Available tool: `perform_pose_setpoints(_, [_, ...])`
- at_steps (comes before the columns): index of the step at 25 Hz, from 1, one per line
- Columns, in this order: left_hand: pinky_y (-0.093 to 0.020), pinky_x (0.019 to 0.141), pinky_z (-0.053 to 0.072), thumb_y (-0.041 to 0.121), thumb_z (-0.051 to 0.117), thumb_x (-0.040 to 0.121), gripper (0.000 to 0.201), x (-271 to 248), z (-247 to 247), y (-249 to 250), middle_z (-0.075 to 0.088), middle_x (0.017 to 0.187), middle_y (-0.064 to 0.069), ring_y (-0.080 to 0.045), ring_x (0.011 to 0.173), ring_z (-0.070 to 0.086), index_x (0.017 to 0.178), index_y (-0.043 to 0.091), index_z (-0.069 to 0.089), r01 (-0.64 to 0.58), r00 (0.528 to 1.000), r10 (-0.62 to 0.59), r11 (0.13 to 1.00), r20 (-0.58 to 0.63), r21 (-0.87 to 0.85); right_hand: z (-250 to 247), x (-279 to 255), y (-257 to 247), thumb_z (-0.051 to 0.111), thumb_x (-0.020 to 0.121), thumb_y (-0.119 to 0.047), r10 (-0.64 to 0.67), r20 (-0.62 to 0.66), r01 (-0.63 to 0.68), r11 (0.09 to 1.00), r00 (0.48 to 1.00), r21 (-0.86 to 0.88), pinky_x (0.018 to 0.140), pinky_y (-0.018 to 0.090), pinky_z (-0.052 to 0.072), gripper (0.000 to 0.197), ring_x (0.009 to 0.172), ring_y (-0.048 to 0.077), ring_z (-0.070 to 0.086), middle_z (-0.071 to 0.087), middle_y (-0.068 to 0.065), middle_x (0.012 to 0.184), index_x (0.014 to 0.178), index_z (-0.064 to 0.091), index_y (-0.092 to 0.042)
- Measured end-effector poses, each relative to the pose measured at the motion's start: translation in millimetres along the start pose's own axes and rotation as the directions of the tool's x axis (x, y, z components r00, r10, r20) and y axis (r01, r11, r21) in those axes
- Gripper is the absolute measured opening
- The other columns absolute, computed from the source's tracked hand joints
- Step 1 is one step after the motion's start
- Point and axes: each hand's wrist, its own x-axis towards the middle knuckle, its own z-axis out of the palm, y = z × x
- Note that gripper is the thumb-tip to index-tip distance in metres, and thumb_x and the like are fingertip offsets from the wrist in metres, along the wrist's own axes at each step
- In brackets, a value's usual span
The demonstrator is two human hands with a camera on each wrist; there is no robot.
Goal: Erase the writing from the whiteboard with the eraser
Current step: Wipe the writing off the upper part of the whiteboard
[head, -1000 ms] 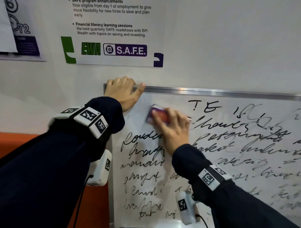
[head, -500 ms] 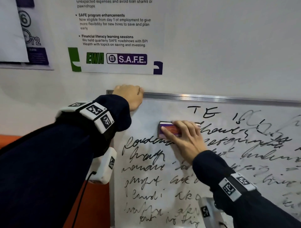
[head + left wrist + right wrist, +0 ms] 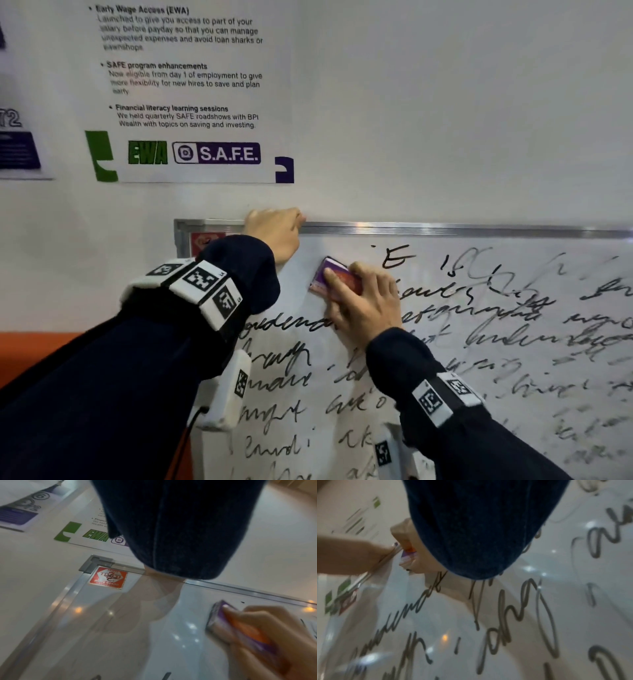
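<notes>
- The whiteboard (image 3: 479, 342) is mounted upright on a wall, so it is steadied from the top: the left hand (image 3: 274, 233) is hooked over the metal frame (image 3: 445, 230) near the upper left corner, its fingers (image 3: 294, 216) curled round the top edge.
- The eraser (image 3: 334, 279), a small purple and orange block, is held flat against the board in the upper left area, just right of the left hand and left of the letter "E".
- It is gripped by the right hand (image 3: 366, 305), the fingers (image 3: 337, 279) laid along its back and the thumb tucked at its lower side, seemingly so that pressure is spread over the whole pad.
- The eraser is tilted, probably to suit a slanting stroke.
- A wiped patch is seen around the eraser; black handwriting (image 3: 284, 356) fills the rows below it, and fainter, smeared script (image 3: 513, 298) lies to the right, so most of the task is judged undone.
- A red sticker (image 3: 107, 577) sits in the board's corner, and a printed poster (image 3: 191, 102) hangs on the wall above, both apart from the work.
</notes>
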Motion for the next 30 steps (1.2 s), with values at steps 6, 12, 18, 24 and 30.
perform_pose_setpoints(6, [-0.035,0.088,0.028,0.027,0.027,0.104,0.023,-0.9,4.1,0.8,0.046,0.083,0.004,-0.02,0.083,0.041,0.093,0.022,0.045,0.012,1.0,-0.013,1.0,-0.018,-0.014,-4.8,11.4,3.6,0.057,0.08,-0.04,0.495,-0.122,-0.485,0.869,0.861,0.098,0.091,0.039,0.029,0.049,0.102,0.028,0.039,0.038,0.008,0.12,0.127,0.05,-0.031])
perform_pose_setpoints(12, [-0.037,0.089,0.029,0.029,0.025,0.104,0.025,-2.4,8.8,0.5,0.042,0.073,0.007,-0.021,0.081,0.042,0.087,0.02,0.041,0.004,0.999,-0.005,0.999,-0.037,-0.04,-30.2,-9.6,71.6,0.056,0.091,-0.042,0.17,-0.098,-0.176,0.983,0.981,-0.056,0.085,0.044,0.038,0.038,0.1,0.029,0.041,0.041,0.008,0.118,0.127,0.053,-0.029])
perform_pose_setpoints(18, [-0.038,0.089,0.028,0.027,0.026,0.104,0.025,-2.1,6.3,-2.0,0.048,0.081,0.004,-0.021,0.083,0.043,0.088,0.02,0.043,-0.01,1.0,0.009,0.998,-0.016,-0.057,-20.9,-12.5,57.3,0.056,0.088,-0.036,0.167,-0.077,-0.17,0.985,0.983,-0.038,0.09,0.044,0.035,0.046,0.103,0.031,0.038,0.038,0.009,0.122,0.133,0.047,-0.028])
perform_pose_setpoints(24, [-0.037,0.087,0.026,0.029,0.023,0.104,0.029,-0.3,8.8,-5.2,0.054,0.086,0.001,-0.024,0.09,0.047,0.092,0.02,0.048,-0.035,0.999,0.034,0.998,-0.021,-0.051,-27.7,-17.5,72.3,0.056,0.09,-0.039,0.439,-0.143,-0.445,0.896,0.887,-0.014,0.089,0.048,0.037,0.041,0.104,0.03,0.038,0.038,0.007,0.122,0.128,0.05,-0.026])
perform_pose_setpoints(30, [-0.039,0.089,0.028,0.03,0.021,0.104,0.03,-1.5,10.0,-6.5,0.054,0.086,0.0,-0.025,0.09,0.047,0.09,0.019,0.046,-0.058,0.998,0.058,0.998,-0.01,-0.036,-39.4,-28.5,83.1,0.071,0.084,-0.029,0.098,-0.024,-0.1,0.988,0.995,-0.114,0.087,0.045,0.039,0.05,0.102,0.03,0.043,0.046,0.012,0.123,0.131,0.055,-0.024])
